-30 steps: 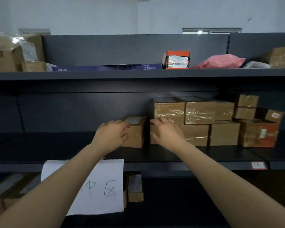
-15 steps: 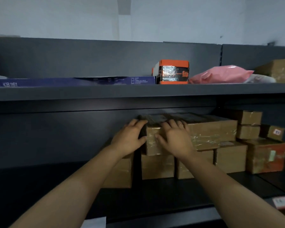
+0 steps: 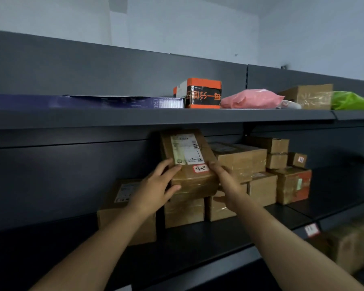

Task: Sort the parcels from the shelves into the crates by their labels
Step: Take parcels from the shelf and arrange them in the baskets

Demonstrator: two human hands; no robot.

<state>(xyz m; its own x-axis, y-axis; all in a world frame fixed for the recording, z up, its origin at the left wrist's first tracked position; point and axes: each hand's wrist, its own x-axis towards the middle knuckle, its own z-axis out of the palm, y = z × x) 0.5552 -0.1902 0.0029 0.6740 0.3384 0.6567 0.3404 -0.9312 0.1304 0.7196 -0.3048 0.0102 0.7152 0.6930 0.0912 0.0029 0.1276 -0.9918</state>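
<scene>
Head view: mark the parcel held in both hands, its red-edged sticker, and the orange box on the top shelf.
held parcel [image 3: 187, 156], head view, on its white shipping label.
red-edged sticker [image 3: 200, 168], head view, centre of the handwriting.
orange box [image 3: 202, 95], head view, black-taped front face.

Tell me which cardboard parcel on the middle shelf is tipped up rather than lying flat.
The labelled parcel held between the left hand and right hand; its neighbours all sit flat.
</scene>
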